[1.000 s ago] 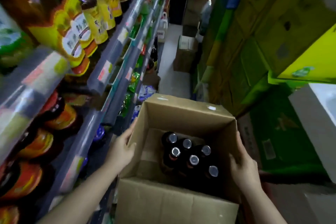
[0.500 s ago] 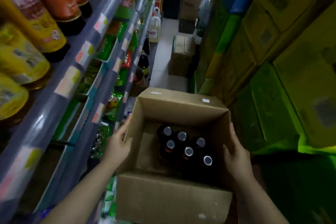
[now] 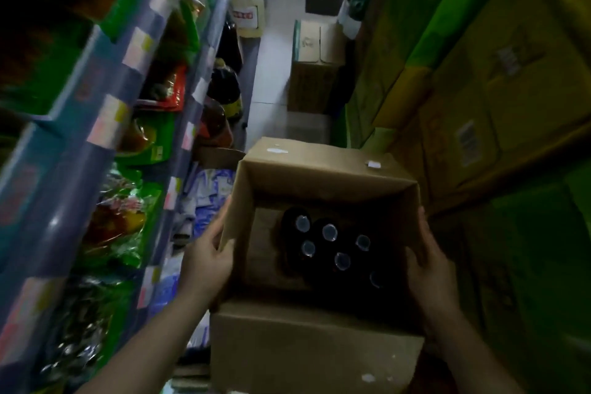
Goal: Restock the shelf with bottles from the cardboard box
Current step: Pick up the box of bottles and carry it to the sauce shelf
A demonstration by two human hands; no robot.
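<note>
An open cardboard box sits low in the middle of the aisle view, its flaps folded outward. Inside stand several dark bottles with shiny round caps, bunched toward the right. My left hand grips the box's left wall, thumb over the edge. My right hand presses on the box's right wall. The shelf runs along the left, its blue rails carrying price tags, with green and red packets on its tiers.
Large oil jugs and dark bottles stand at the shelf's far end. A closed carton sits on the pale floor ahead. Stacked green and yellow cartons wall in the right side.
The view has dropped from the upper tiers of sauce bottles to lower tiers with packets. The box, held between both hands, stays centred; the grip is unchanged.
</note>
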